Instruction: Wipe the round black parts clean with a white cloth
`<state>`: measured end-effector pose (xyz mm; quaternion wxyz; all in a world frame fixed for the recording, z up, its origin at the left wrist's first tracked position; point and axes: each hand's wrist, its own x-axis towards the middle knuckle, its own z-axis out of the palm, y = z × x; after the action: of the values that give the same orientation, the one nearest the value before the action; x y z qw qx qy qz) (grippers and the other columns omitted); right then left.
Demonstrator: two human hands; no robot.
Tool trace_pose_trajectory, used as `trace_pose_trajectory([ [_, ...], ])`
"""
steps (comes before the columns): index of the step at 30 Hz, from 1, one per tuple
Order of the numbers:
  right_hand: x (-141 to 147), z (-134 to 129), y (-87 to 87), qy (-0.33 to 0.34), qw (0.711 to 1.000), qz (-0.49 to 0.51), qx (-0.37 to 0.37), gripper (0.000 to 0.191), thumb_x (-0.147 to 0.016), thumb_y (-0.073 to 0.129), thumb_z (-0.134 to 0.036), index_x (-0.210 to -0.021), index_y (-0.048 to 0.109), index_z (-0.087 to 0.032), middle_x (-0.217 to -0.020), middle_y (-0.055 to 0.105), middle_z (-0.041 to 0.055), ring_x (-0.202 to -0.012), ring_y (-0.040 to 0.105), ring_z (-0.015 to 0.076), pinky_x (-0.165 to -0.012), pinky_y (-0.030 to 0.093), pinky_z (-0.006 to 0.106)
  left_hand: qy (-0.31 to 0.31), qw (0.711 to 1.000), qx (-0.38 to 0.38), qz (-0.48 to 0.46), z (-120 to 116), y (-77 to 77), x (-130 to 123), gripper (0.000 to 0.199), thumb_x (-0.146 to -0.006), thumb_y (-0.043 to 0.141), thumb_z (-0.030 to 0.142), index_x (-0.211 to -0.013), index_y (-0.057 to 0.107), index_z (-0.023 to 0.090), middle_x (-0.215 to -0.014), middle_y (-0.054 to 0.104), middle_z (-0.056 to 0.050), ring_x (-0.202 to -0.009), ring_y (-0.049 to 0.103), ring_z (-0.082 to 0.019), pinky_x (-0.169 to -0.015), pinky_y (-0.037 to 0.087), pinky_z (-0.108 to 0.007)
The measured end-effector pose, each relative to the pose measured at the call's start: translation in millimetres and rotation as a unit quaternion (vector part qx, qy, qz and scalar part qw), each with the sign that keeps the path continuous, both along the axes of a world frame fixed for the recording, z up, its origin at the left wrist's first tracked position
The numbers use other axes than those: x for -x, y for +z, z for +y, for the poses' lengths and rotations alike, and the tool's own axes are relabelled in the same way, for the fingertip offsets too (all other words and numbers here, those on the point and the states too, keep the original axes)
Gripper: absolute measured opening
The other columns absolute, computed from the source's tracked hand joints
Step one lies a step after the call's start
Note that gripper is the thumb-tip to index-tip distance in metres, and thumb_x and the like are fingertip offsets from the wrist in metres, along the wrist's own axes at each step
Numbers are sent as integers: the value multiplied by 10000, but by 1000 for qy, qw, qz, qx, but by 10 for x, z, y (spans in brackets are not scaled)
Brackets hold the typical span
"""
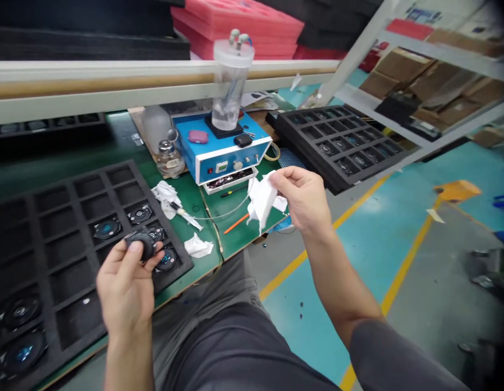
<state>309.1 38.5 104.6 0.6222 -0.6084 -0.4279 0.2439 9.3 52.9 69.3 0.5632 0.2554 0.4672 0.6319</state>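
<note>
My left hand [127,274] is closed on a small round black part [142,243], perhaps a speaker, gripped between thumb and fingers. It hovers over the near right part of a black foam tray [68,274], whose pockets hold several similar round parts with shiny blue or silver centres. Raised over the bench edge, my right hand [304,198] pinches a crumpled white tissue [260,201] between thumb and fingertips. Below it lies an orange stick [236,223]. More crumpled tissue [198,246] rests on the green bench, near a white-tipped dispensing syringe [186,216].
A blue control box [219,157] carries a clear cylinder [232,87]. Beside it stands a glass bottle [170,157] with a metal top. A second foam tray [337,141] with parts sits at the back right. A shelf rail [113,81] crosses above the bench.
</note>
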Motion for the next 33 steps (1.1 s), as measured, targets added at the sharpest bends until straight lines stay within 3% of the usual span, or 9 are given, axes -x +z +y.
trace_pose_trajectory([
  [3, 194, -15, -24, 39, 999, -2, 18, 349, -805, 753, -555, -773, 619, -234, -716, 643, 10, -634, 603, 152, -566, 503, 291, -25, 999, 14, -40, -57, -5, -85, 401, -577, 945, 269, -868, 690, 162, -816, 745, 11, -670, 754, -166, -586, 623, -228],
  [6, 452, -50, -174, 19, 1000, -11, -1, 320, -812, 769, -519, -759, 622, -240, -700, 605, 8, -629, 561, 148, -544, 466, 275, -44, 995, 33, -82, -107, -35, -149, 463, -528, 976, 300, -845, 670, 159, -805, 737, 10, -679, 764, -180, -615, 631, -242],
  [11, 882, -82, -503, 28, 991, 133, 15, 296, -795, 804, -482, -833, 667, -222, -701, 610, -6, -617, 561, 134, -557, 476, 263, -75, 990, 56, -107, -157, -84, -183, 451, -578, 963, 311, -860, 648, 153, -832, 743, -12, -731, 773, -186, -662, 629, -247],
  [14, 1063, -85, -598, 57, 979, 189, 52, 329, -821, 770, -510, -929, 693, -209, -773, 686, 21, -633, 605, 150, -568, 507, 285, -96, 987, 60, -113, -183, -102, -180, 429, -604, 944, 271, -883, 642, 151, -880, 754, -31, -784, 777, -196, -716, 630, -272],
  [20, 1340, -119, -607, 17, 985, 174, 11, 239, -810, 804, -426, -911, 757, -214, -867, 772, 42, -756, 692, 178, -703, 575, 313, -103, 987, 48, -110, -191, -152, -183, 383, -649, 905, 229, -927, 650, 162, -923, 741, -25, -841, 744, -170, -785, 612, -289],
  [26, 1612, -145, -654, 18, 990, 139, 12, 223, -838, 791, -402, -955, 805, -213, -912, 809, 48, -772, 740, 190, -702, 602, 314, -66, 991, 31, -111, -208, -169, -252, 386, -632, 922, 213, -922, 670, 172, -898, 738, -5, -778, 689, -114, -721, 584, -221],
  [33, 1713, -159, -645, 5, 995, 90, -33, 111, -856, 772, -308, -901, 802, -212, -885, 803, 25, -794, 745, 172, -737, 614, 302, -7, 997, 9, -71, -249, -222, -337, 420, -615, 950, 228, -942, 691, 170, -876, 750, -8, -772, 680, -110, -741, 592, -230],
])
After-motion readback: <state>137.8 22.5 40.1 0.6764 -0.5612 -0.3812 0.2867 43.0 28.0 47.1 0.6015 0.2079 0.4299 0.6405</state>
